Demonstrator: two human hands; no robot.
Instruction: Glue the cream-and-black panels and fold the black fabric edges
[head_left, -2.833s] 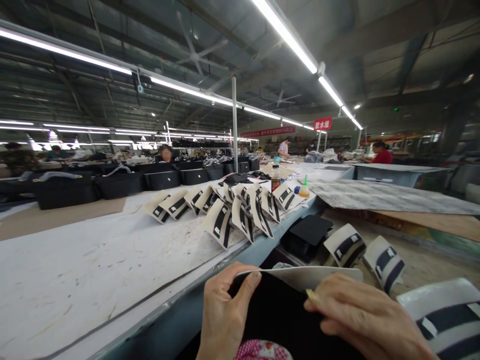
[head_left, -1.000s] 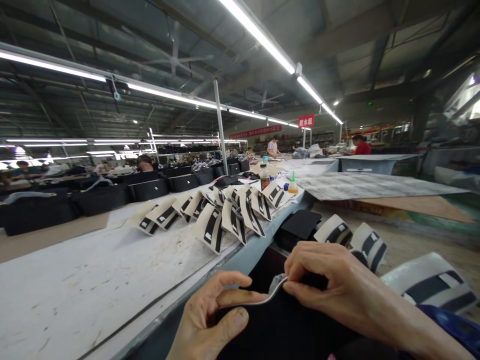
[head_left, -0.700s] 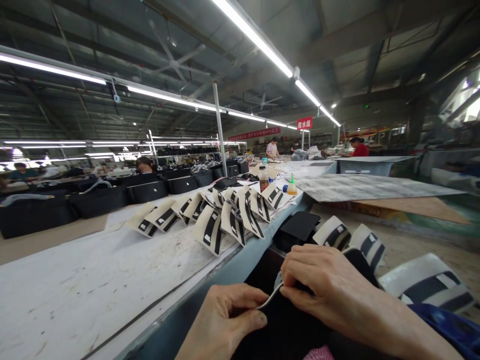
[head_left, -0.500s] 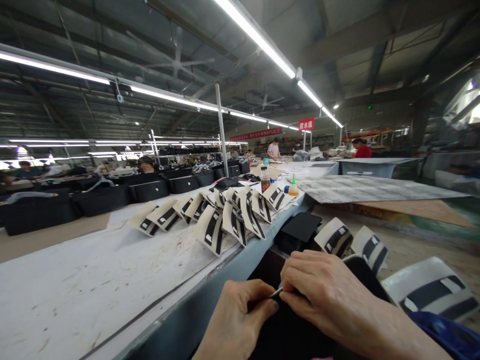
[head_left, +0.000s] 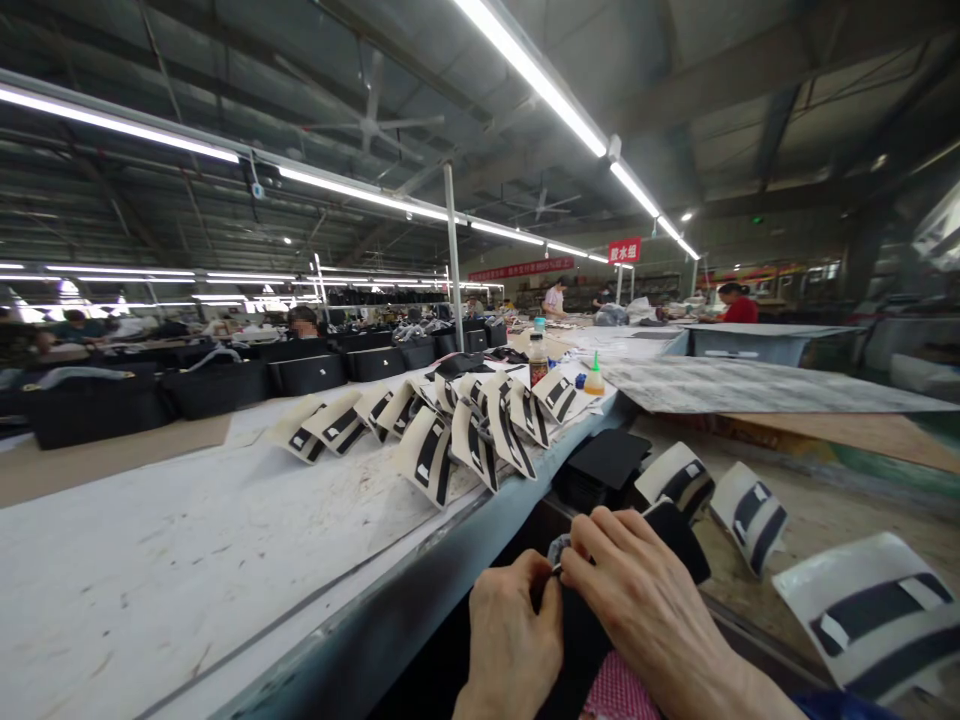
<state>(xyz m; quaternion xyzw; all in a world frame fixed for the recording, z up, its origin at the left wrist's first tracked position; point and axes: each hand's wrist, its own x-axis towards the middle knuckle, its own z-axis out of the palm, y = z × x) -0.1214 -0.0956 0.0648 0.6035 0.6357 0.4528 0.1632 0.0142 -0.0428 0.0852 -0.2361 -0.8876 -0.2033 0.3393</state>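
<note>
My left hand (head_left: 514, 625) and my right hand (head_left: 637, 585) are close together over the near edge of the table, fingertips pinched on the edge of a black piece (head_left: 679, 540). The piece shows past the right knuckles and hangs dark below the fingers; its full shape is hidden. Between the fingertips is a thin light edge, and a small greyish bit (head_left: 557, 548) sticks up just behind them; I cannot make out what it is. To the right, a few curved cream panels (head_left: 862, 575) with black strips and white tabs stand near my right hand.
Several more cream panels (head_left: 427, 455) lie in a cluster on the white tabletop (head_left: 187, 570). Behind them are a dark bottle (head_left: 538, 362) and a green-tipped glue bottle (head_left: 594, 378). A stack of black sheets (head_left: 607, 460) lies below the table edge. Black bags (head_left: 214, 385) line the left; people work farther back.
Both hands have tilted and drawn closer together, still pinching the black piece. More of it, the greyish bit and pink fabric below now show. The view has shifted slightly.
</note>
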